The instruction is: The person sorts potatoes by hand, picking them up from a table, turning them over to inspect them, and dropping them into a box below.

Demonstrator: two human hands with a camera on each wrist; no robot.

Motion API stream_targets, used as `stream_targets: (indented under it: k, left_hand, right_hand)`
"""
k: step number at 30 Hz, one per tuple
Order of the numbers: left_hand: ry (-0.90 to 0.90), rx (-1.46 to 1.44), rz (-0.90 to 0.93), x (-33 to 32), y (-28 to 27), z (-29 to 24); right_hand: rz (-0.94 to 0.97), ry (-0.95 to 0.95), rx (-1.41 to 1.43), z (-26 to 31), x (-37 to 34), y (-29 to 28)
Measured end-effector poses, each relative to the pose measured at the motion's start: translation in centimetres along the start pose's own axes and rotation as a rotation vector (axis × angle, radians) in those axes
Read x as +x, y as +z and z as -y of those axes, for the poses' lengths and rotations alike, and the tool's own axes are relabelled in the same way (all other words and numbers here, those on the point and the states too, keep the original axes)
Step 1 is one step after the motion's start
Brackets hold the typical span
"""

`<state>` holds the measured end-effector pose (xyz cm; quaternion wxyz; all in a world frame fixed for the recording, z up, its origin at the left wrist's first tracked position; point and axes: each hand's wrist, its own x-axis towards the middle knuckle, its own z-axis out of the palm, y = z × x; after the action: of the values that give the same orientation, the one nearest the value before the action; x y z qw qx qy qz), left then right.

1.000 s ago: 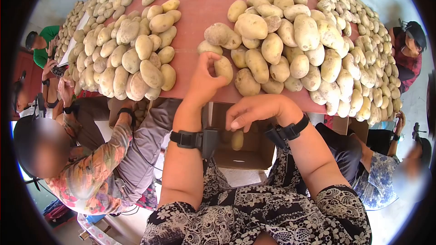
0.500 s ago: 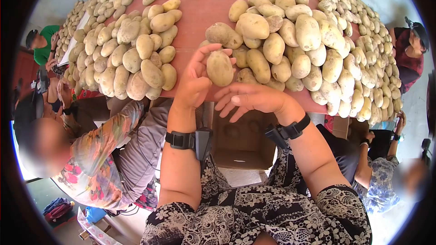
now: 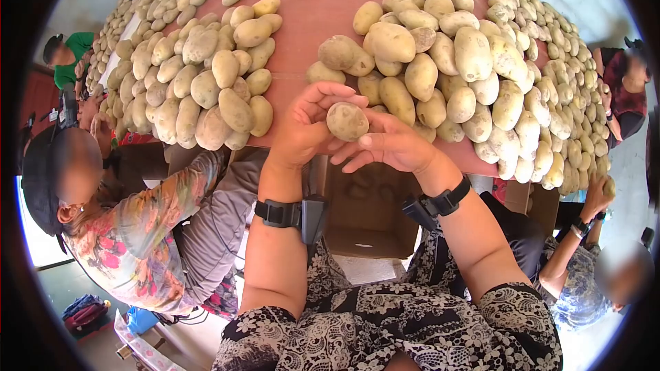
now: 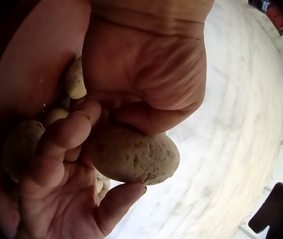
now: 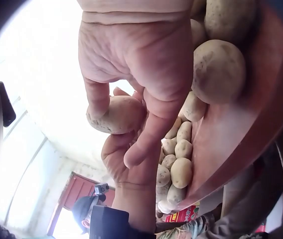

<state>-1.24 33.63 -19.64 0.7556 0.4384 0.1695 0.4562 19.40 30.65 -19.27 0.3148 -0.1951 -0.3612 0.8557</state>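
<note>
One potato (image 3: 347,121) is held between both hands above the table's front edge. The left hand (image 3: 302,124) has its fingers curled round its left side, and the right hand (image 3: 395,143) touches its right side with thumb and fingers. In the left wrist view the potato (image 4: 136,155) shows a rough, pitted patch, with the left hand (image 4: 144,64) over it and the right hand (image 4: 62,199) at its other side. The right wrist view has the potato (image 5: 116,115) pinched by the right hand (image 5: 136,64).
Potato heaps stand on the red table (image 3: 295,48) at left (image 3: 199,89) and right (image 3: 474,62). Below the table edge is a cardboard box (image 3: 368,216) with potatoes inside. Seated people are at both sides, one in a flowered sleeve (image 3: 151,220) at left.
The left hand has turned the potato so that a rounder end faces up. My right hand has moved up from below the table edge and now touches the potato.
</note>
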Motion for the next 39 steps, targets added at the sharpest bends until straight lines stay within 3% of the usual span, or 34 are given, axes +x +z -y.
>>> stream_targets:
  k: [13, 22, 30, 36, 39]
  left_hand:
    - [0.142, 0.078, 0.002, 0.4, -1.0, 0.8]
    - [0.137, 0.104, -0.226, 0.3, -1.0, 0.4]
    - [0.022, 0.217, -0.096, 0.4, 1.0, -0.8]
    - [0.049, 0.246, -0.065, 0.5, -0.2, -0.2]
    - [0.012, 0.174, -0.033, 0.3, -1.0, -0.1]
  right_hand:
    - [-0.018, -0.064, 0.091, 0.1, 0.1, 0.4]
    - [-0.13, -0.226, 0.019, 0.0, 0.5, 0.5]
    - [-0.229, -0.399, 0.048, -0.2, 1.2, 0.5]
    - [-0.214, -0.434, -0.006, -0.4, 1.1, 0.3]
    - [-0.237, -0.348, -0.113, 0.2, 0.7, 0.9]
